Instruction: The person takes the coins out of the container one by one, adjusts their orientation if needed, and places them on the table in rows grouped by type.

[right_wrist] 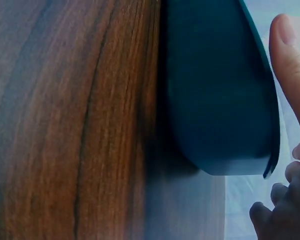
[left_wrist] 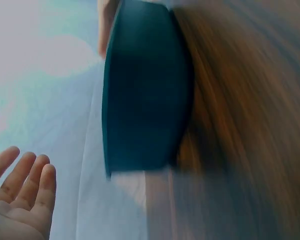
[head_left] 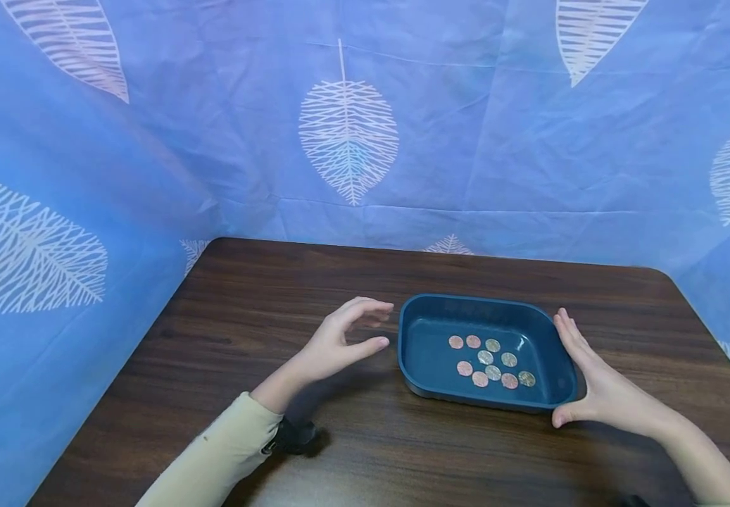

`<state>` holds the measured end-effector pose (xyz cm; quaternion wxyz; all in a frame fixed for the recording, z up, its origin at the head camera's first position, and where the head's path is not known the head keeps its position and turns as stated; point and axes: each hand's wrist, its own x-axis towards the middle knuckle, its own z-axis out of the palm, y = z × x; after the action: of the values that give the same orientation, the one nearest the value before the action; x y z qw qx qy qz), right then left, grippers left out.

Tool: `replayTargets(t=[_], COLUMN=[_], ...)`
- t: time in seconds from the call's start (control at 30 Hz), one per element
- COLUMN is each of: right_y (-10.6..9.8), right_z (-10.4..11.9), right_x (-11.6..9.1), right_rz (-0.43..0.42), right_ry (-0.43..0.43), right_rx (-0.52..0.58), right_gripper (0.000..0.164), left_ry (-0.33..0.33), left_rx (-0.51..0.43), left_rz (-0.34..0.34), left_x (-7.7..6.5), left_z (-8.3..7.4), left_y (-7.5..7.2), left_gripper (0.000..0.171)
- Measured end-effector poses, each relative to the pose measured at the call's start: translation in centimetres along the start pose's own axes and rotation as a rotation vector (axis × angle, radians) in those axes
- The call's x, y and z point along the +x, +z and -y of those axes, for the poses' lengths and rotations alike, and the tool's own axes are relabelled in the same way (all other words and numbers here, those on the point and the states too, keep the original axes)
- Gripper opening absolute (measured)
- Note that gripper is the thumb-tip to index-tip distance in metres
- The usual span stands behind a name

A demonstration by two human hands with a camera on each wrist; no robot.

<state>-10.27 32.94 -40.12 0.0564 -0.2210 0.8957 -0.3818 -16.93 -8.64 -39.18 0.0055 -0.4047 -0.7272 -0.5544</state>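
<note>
A dark teal rectangular tray (head_left: 424,352) with rounded corners sits on the table, with several copper- and brass-coloured coins (head_left: 510,381) scattered flat on its floor. Left of the tray is my left hand (head_left: 339,338), apart from the rim, its fingers loosely bent and thumb spread, holding nothing. My right hand (head_left: 599,387) is spread around the right end, thumb by the near corner and straight fingers along the far corner; whether it touches the rim I cannot tell. In the right wrist view, the thumb (right_wrist: 290,60) is beside the tray's outer wall (right_wrist: 220,100).
The dark wood-grain table (head_left: 263,282) carries the tray right of its middle. Blue cloth (head_left: 231,141) with white leaf prints hangs behind and at both sides. A black wrist strap (head_left: 291,436) sits at my left sleeve's cuff.
</note>
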Motion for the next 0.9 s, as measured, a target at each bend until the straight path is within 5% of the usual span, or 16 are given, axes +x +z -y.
replayTargets(t=[0.13,0.37,0.9], right_y=[0.3,0.7,0.5], right_z=[-0.3,-0.1,0.0], right_x=[0.0,0.0,0.4], right_rz=[0.008,0.067,0.081], right_ry=[0.018,0.056,0.087], right_rx=[-0.003,0.004,-0.027], right_gripper=[0.137,0.132,0.131], left_ry=[-0.015,-0.066,-0.072], left_rx=[-0.109,-0.102,-0.119], left_rz=[0.034,0.056,0.08], left_x=[1.4,3.0,6.0], left_z=[0.0,0.3,0.6], left_y=[2.2,5.0,8.6], left_gripper=[0.039,0.033,0.027])
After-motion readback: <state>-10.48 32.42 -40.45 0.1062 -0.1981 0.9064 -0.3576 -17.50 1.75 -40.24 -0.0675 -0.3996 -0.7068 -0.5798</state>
